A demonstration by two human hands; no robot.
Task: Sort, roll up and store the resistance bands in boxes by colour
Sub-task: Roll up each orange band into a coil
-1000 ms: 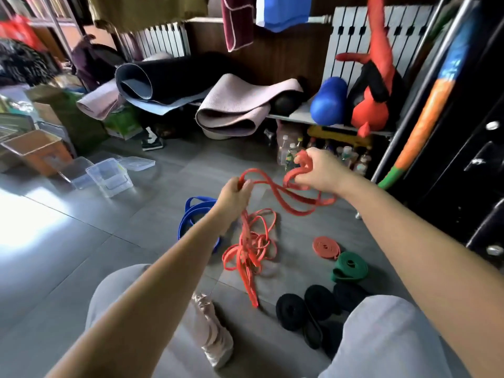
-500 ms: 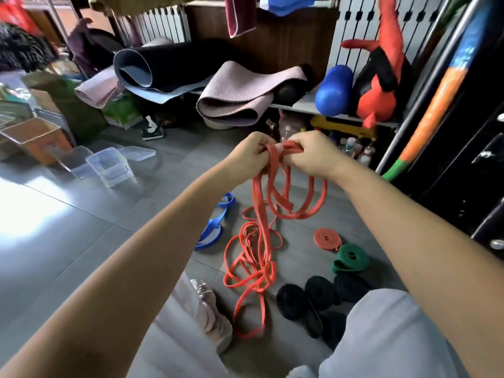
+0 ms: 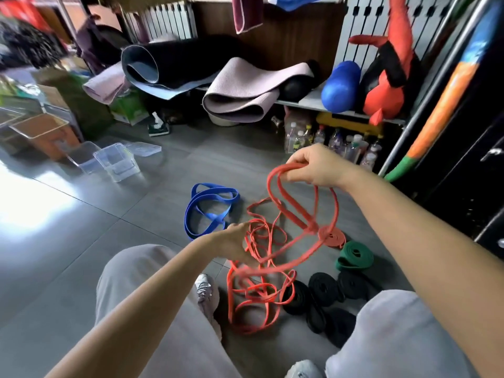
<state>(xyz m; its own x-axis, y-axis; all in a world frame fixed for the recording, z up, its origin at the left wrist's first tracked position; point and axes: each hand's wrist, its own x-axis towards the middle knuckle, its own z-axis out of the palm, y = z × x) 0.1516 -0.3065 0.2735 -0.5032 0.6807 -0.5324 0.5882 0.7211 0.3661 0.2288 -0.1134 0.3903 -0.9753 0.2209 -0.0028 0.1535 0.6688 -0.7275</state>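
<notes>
While a loop of the orange band (image 3: 268,185) is held up above the floor (image 3: 81,241), the right hand (image 3: 316,166) is raised, its fingers (image 3: 297,159) curled and clamped on the top of that loop. From this grip the band hangs in long bows that cross low down, in front of a small rolled orange band (image 3: 331,237) lying on the floor.

The left hand (image 3: 231,242) is lower and nearer, set at the upper edge of the orange tangle (image 3: 231,296) that is spread on the floor between the person's knees. Its fingers are blurred — whether they are clamped on a strand or merely among the strands cannot be told. A strand runs from beside this hand up toward the crossing.

A blue band (image 3: 210,211) lies loose on the floor just beyond the left hand. Beside the rolled orange band a rolled green band (image 3: 354,255) is seen, and nearer the right knee several rolled black bands (image 3: 324,289) are packed close together, touching one another.

Well apart, to the far left, clear plastic boxes (image 3: 117,162) stand open on the floor with a lid (image 3: 144,148) lying just behind them. Rolled mats (image 3: 240,102) and a blue foam roller (image 3: 341,87) are kept on a low shelf at the back — plastic bottles (image 3: 341,145) are crowded beneath it.
</notes>
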